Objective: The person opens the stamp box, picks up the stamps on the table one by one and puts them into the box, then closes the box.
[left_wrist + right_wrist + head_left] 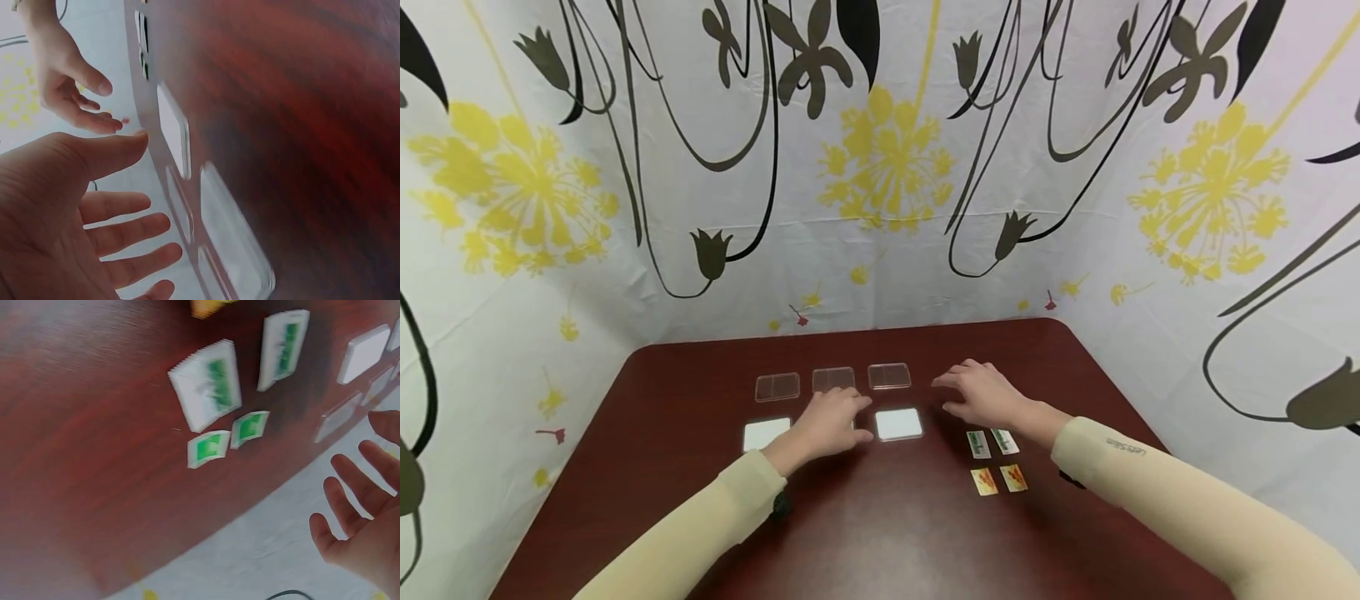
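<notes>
My left hand hovers over the middle of a front row of shallow white rectangular cases, hiding most of that middle one. In the left wrist view its fingers are spread and hold nothing. To the right, my right hand hangs above the table with loosely bent fingers and nothing in them. Behind the white cases lies a row of clear plastic pieces, like lids. Nearest the right forearm are small white-and-green packets or cards, some partly covered by the arm.
Two yellow-orange packets or cards lie in front of the green ones. Everything rests on a dark red-brown table with rounded far corners. A patterned white curtain surrounds its far side. Something small and dark shows beneath the left sleeve.
</notes>
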`<state>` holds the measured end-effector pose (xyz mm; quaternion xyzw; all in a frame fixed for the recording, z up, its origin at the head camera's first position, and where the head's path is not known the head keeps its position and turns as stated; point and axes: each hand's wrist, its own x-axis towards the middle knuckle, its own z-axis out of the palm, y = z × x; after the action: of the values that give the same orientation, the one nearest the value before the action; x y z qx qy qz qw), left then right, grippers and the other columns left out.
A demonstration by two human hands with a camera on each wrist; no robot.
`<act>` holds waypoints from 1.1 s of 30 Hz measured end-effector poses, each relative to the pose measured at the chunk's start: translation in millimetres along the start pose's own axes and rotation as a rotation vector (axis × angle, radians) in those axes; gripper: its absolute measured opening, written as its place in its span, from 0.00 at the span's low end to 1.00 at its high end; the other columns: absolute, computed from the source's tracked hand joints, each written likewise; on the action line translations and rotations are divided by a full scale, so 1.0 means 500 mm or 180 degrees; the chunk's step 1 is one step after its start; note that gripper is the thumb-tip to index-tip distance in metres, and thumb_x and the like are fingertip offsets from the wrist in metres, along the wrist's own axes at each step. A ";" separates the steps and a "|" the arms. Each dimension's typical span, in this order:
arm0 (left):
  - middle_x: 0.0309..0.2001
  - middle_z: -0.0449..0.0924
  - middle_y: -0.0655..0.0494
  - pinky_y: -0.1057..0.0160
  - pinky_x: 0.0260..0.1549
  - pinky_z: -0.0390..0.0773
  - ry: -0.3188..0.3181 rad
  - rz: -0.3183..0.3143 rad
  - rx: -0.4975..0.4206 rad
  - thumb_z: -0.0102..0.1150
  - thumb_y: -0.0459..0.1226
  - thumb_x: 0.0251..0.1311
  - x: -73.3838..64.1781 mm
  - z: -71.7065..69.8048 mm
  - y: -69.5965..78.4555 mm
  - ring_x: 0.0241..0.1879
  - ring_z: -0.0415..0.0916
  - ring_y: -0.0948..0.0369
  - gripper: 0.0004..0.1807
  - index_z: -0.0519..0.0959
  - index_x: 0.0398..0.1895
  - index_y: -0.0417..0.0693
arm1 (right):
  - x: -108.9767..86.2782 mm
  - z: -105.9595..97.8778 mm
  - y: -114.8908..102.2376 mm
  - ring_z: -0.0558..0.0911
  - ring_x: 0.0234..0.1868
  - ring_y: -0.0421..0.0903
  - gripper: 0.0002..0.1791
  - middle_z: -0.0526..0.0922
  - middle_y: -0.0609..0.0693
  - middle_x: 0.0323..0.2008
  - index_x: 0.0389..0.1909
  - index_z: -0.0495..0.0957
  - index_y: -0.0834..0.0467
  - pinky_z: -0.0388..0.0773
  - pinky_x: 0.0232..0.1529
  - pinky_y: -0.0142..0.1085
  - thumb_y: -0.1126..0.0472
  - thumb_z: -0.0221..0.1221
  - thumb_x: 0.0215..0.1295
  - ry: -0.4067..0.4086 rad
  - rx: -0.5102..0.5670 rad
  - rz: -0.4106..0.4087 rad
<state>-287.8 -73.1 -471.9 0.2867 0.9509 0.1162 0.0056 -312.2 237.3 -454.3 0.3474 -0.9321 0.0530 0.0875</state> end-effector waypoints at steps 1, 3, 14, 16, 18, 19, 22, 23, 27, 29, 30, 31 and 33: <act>0.62 0.76 0.47 0.38 0.59 0.68 -0.0015 -0.0005 -0.0011 0.68 0.52 0.61 0.001 0.003 0.005 0.62 0.72 0.46 0.33 0.77 0.66 0.46 | -0.007 0.003 0.006 0.78 0.51 0.54 0.21 0.84 0.48 0.51 0.55 0.85 0.50 0.75 0.44 0.54 0.54 0.70 0.61 -0.0005 0.0032 0.0054; 0.63 0.76 0.47 0.37 0.60 0.67 -0.0023 -0.0019 -0.0053 0.68 0.52 0.61 0.003 0.009 0.012 0.63 0.71 0.46 0.33 0.77 0.66 0.46 | -0.021 0.009 0.016 0.79 0.52 0.55 0.20 0.84 0.49 0.50 0.55 0.85 0.52 0.75 0.44 0.55 0.54 0.70 0.61 -0.0005 0.0079 0.0169; 0.62 0.76 0.50 0.41 0.57 0.71 -0.0087 -0.0017 -0.0296 0.69 0.52 0.60 0.026 0.034 0.022 0.60 0.73 0.50 0.35 0.75 0.68 0.46 | -0.080 0.048 0.046 0.78 0.50 0.55 0.15 0.83 0.50 0.49 0.50 0.86 0.52 0.76 0.42 0.54 0.55 0.69 0.63 0.0148 0.0261 0.0737; 0.61 0.76 0.50 0.42 0.55 0.73 -0.0086 -0.0008 -0.0259 0.70 0.52 0.60 0.028 0.037 0.024 0.59 0.74 0.50 0.35 0.75 0.67 0.46 | -0.087 0.053 0.049 0.78 0.48 0.54 0.14 0.84 0.49 0.47 0.49 0.86 0.52 0.76 0.40 0.52 0.56 0.69 0.62 0.0172 0.0263 0.0791; 0.60 0.77 0.50 0.42 0.53 0.73 -0.0092 -0.0019 -0.0217 0.70 0.52 0.60 0.030 0.039 0.025 0.58 0.75 0.50 0.35 0.75 0.67 0.47 | -0.092 0.057 0.050 0.79 0.47 0.53 0.14 0.84 0.48 0.45 0.48 0.87 0.52 0.76 0.37 0.51 0.56 0.70 0.61 0.0200 0.0270 0.0805; 0.60 0.77 0.50 0.42 0.53 0.73 -0.0091 -0.0024 -0.0199 0.70 0.52 0.59 0.031 0.041 0.026 0.58 0.75 0.50 0.35 0.75 0.67 0.47 | -0.094 0.057 0.051 0.79 0.46 0.53 0.13 0.84 0.47 0.44 0.47 0.87 0.52 0.76 0.37 0.50 0.57 0.70 0.61 0.0212 0.0271 0.0808; 0.60 0.77 0.51 0.42 0.53 0.73 -0.0091 -0.0067 -0.0116 0.70 0.53 0.59 0.037 0.046 0.026 0.58 0.74 0.51 0.36 0.75 0.68 0.48 | -0.097 0.057 0.052 0.79 0.46 0.53 0.12 0.85 0.47 0.42 0.45 0.87 0.52 0.76 0.36 0.51 0.57 0.71 0.60 0.0248 0.0284 0.0794; 0.60 0.77 0.51 0.42 0.53 0.72 -0.0083 -0.0078 -0.0086 0.70 0.53 0.59 0.038 0.048 0.027 0.58 0.74 0.51 0.36 0.75 0.68 0.48 | -0.098 0.057 0.053 0.80 0.45 0.53 0.11 0.85 0.47 0.41 0.44 0.87 0.52 0.76 0.35 0.51 0.57 0.71 0.60 0.0261 0.0283 0.0790; 0.59 0.78 0.52 0.44 0.51 0.73 -0.0048 -0.0089 0.0036 0.72 0.54 0.56 0.042 0.055 0.029 0.56 0.74 0.51 0.36 0.77 0.66 0.47 | -0.100 0.060 0.052 0.80 0.43 0.53 0.09 0.85 0.47 0.38 0.40 0.87 0.51 0.76 0.33 0.50 0.57 0.72 0.59 0.0296 0.0240 0.0810; 0.58 0.78 0.52 0.45 0.50 0.73 -0.0044 -0.0086 0.0073 0.72 0.55 0.56 0.043 0.057 0.030 0.54 0.74 0.52 0.36 0.78 0.64 0.47 | -0.101 0.063 0.052 0.80 0.41 0.53 0.08 0.84 0.47 0.36 0.39 0.87 0.51 0.76 0.32 0.49 0.56 0.72 0.58 0.0315 0.0208 0.0837; 0.57 0.78 0.52 0.45 0.50 0.73 -0.0045 -0.0084 0.0084 0.72 0.55 0.55 0.043 0.058 0.031 0.54 0.74 0.52 0.36 0.79 0.64 0.47 | -0.101 0.065 0.051 0.80 0.41 0.53 0.08 0.84 0.47 0.36 0.38 0.87 0.51 0.75 0.31 0.48 0.56 0.72 0.58 0.0326 0.0195 0.0852; 0.57 0.78 0.52 0.45 0.49 0.72 -0.0043 -0.0081 0.0089 0.72 0.55 0.55 0.043 0.058 0.031 0.53 0.74 0.52 0.35 0.79 0.63 0.47 | -0.101 0.066 0.051 0.80 0.40 0.52 0.08 0.84 0.47 0.36 0.37 0.87 0.50 0.75 0.31 0.48 0.56 0.73 0.58 0.0341 0.0182 0.0867; 0.56 0.78 0.52 0.44 0.49 0.72 -0.0046 -0.0080 0.0104 0.72 0.55 0.55 0.044 0.058 0.033 0.53 0.74 0.52 0.34 0.80 0.62 0.47 | -0.101 0.069 0.050 0.79 0.39 0.52 0.08 0.84 0.47 0.35 0.36 0.87 0.50 0.75 0.31 0.47 0.56 0.73 0.57 0.0376 0.0165 0.0890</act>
<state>-294.9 -41.6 -495.3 0.2757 0.9561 0.0986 0.0092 -295.4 283.0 -498.9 0.2127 -0.9629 0.1091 0.1250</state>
